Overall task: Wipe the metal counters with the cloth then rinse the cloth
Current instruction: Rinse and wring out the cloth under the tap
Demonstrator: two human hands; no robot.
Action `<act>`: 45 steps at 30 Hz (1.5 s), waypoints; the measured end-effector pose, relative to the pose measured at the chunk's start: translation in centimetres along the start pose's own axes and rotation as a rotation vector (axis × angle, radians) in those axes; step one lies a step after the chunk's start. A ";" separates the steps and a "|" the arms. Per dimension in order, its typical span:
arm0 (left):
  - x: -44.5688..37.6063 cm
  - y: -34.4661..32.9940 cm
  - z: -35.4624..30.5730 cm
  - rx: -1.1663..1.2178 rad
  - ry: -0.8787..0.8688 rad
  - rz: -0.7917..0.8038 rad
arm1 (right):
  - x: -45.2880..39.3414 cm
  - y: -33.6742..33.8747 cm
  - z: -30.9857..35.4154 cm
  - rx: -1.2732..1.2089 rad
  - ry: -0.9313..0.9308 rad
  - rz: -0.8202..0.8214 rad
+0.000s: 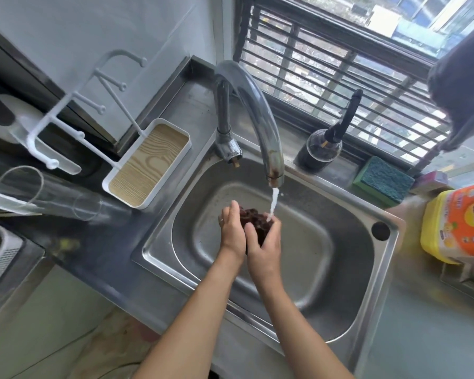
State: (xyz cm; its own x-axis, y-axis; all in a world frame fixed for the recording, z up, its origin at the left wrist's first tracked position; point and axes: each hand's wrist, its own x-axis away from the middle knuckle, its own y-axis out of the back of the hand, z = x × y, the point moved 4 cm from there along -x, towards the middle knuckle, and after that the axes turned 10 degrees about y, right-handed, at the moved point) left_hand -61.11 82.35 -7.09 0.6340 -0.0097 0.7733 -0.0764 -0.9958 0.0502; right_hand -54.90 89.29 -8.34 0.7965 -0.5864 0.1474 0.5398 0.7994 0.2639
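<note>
The rinsing step was judged to be in hand — the dark cloth (pixel 253 224) was bunched and gripped between the left hand (pixel 231 231) and right hand (pixel 264 242), both closed on it, at frame centre over the sink (pixel 340 269). Water from the tap (pixel 257 110) was falling onto its upper right edge. A squeeze and a turn under the stream were judged to be called for next — then wringing.

daylight via window (pixel 353 64) | sink (pixel 381 269) glare | edges warped, blurry

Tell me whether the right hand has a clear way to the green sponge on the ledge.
Probably yes. The sponge lies uncovered behind the sink rim, with nothing between it and the right hand. But that hand and the left hand are both holding the cloth, so it must let go first.
</note>
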 end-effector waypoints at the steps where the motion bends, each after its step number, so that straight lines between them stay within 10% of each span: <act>1: 0.0 -0.1 0.3 0.013 0.024 0.034 | 0.4 -0.3 -0.2 0.052 0.048 -0.002; 9: 1.8 -0.8 0.0 -0.129 -0.159 0.214 | -3.2 1.6 -0.6 -0.057 -0.172 -0.223; 13: 1.0 0.1 -1.0 -0.255 -0.397 -0.042 | -3.2 3.1 -0.1 -0.270 -0.248 -0.369; 18: 0.0 -0.8 0.1 -0.144 -0.113 0.001 | 0.0 0.6 1.5 -0.194 0.018 -0.122; 25: 1.2 -1.4 1.0 -0.062 -0.093 0.265 | -3.9 2.2 0.4 -0.109 -0.233 -0.212; 30: -0.3 -0.4 -0.5 -0.072 -0.146 -0.054 | -2.1 1.3 1.1 -0.307 -0.172 -0.203; 36: -0.3 -1.4 1.1 -0.252 -0.077 0.101 | -2.6 1.1 0.6 0.009 -0.088 -0.252; 41: 0.6 -1.3 0.6 -0.240 -0.201 0.146 | -4.7 2.0 -0.8 -0.226 -0.422 -0.261; 45: -0.3 -0.5 0.0 0.020 -0.055 0.005 | -3.3 2.2 0.2 -0.305 -0.329 -0.216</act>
State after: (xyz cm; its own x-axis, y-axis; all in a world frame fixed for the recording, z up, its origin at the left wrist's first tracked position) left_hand -61.24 82.85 -7.38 0.6751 -0.0195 0.7374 -0.0650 -0.9973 0.0331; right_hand -56.44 92.97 -8.11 0.5560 -0.7140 0.4256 0.7773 0.6280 0.0381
